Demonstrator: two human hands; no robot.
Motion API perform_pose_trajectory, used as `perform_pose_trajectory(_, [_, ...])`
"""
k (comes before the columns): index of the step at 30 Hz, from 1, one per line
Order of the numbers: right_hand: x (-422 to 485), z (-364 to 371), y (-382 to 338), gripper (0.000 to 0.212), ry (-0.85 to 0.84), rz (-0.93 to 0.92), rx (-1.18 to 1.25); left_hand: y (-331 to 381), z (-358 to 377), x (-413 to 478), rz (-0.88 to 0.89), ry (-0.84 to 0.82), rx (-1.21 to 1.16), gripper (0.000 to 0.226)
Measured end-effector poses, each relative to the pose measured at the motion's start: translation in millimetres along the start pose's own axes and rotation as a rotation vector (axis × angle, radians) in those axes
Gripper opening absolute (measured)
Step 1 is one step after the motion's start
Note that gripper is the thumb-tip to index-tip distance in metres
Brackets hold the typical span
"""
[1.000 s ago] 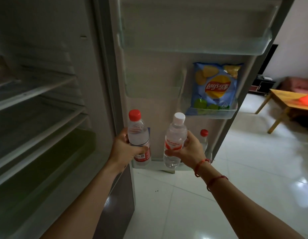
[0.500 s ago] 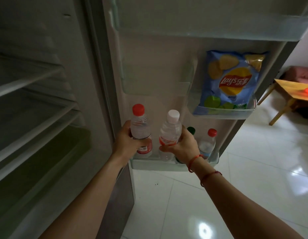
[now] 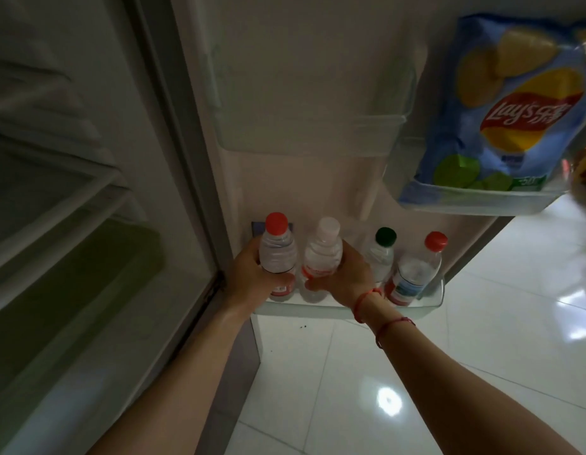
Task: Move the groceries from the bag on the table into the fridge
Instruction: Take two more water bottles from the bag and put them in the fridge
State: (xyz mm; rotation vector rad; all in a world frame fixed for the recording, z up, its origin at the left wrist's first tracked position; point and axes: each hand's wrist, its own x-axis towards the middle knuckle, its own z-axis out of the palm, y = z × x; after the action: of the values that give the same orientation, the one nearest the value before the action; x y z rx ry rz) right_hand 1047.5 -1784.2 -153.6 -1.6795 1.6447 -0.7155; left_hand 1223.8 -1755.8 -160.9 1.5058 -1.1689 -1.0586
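The left hand (image 3: 252,274) is curled round the red-cap bottle (image 3: 278,254), fingers behind the body and thumb across the front just above the red label. The right hand (image 3: 344,277) wraps the white-cap bottle (image 3: 323,254) the same way, thumb on the front at the red band and fingers round the far side. Two red strings (image 3: 364,300) circle the right wrist.

Both bottles stand upright, side by side between the two hands and close enough to touch or nearly so. They are clear plastic and show clear liquid. Their lower ends are down inside the door bin (image 3: 429,307), just below the hands; whether they rest on its floor I cannot tell.

Just right of the right hand, in the same bin, stands a green-cap bottle (image 3: 382,254), partly hidden by the knuckles. Beyond it a far bottle (image 3: 416,270) with a red cap and a blue-and-white label leans a little to the right.

Above and to the right of the right hand, a blue chips bag (image 3: 515,110) stands in an upper bin (image 3: 482,201). Left of the left hand lie the fridge shelves (image 3: 55,175), dim. Under both forearms is a glossy white floor (image 3: 416,372).
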Motion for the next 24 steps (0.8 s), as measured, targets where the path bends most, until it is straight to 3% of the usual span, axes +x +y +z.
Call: perform_pose_trajectory(24, [21,25,32,0.076,-0.046,0.063,-0.054,-43,10,25,-0.029,0.037,0.088,0.066])
